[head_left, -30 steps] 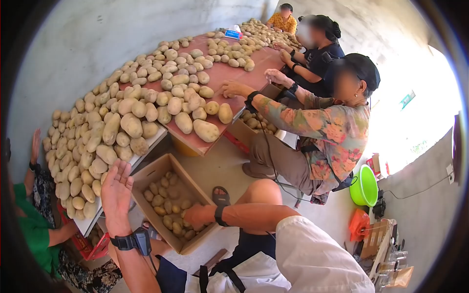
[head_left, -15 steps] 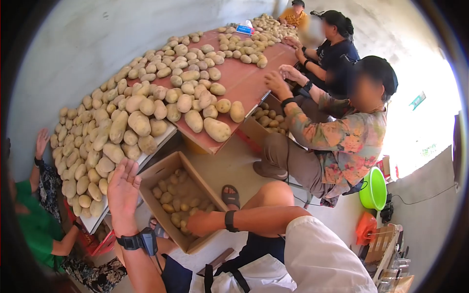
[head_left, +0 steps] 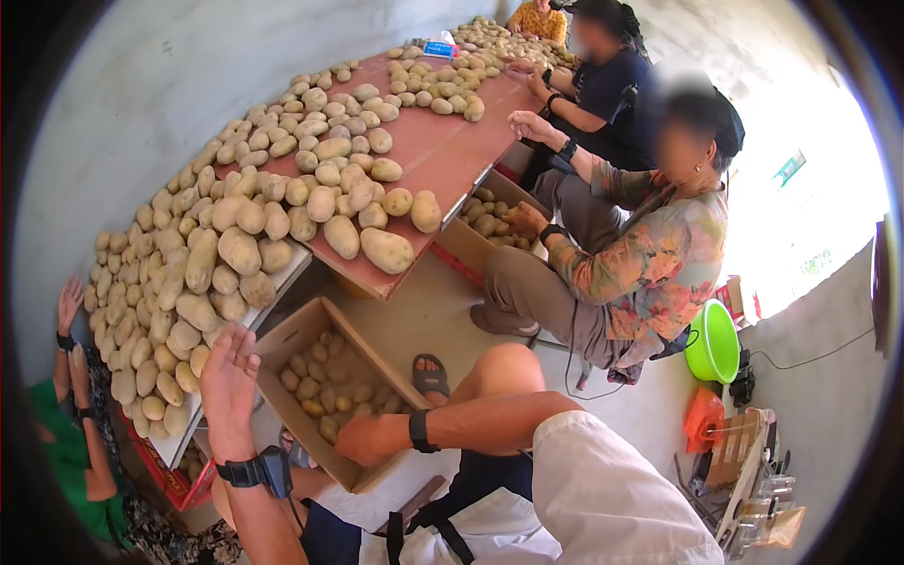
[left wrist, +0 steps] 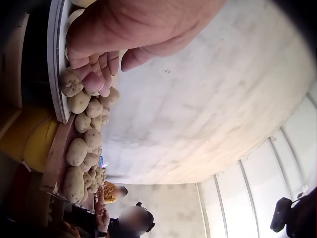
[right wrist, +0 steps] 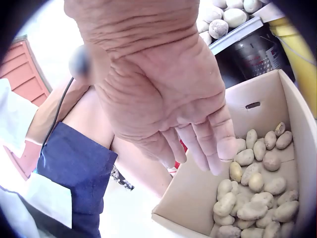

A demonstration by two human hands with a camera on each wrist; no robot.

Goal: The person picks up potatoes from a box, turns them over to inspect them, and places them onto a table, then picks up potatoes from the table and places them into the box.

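Note:
My left hand (head_left: 231,381) is raised beside the potato pile (head_left: 155,320), palm up, its fingers loosely extended and holding nothing. The left wrist view has this hand (left wrist: 133,34) in front of potatoes (left wrist: 79,102) at the table edge. Over the near side of an open cardboard box (head_left: 282,325) is my right hand (head_left: 372,440). In the right wrist view the right hand (right wrist: 173,94) has its palm showing and fingers extended, with nothing in them. Several potatoes (right wrist: 252,210) lie in the bottom of the box (right wrist: 185,198).
Potatoes cover much of the red tabletop (head_left: 433,141). A person in a floral shirt (head_left: 640,259) sits at the right, a hand at another box of potatoes (head_left: 461,245). Someone in green (head_left: 56,414) is at the left. A green basin (head_left: 713,341) stands on the right.
My right hand has shifted from among the box's potatoes toward its near rim. My left hand stays raised. The floral-shirted person has lowered one hand to their box.

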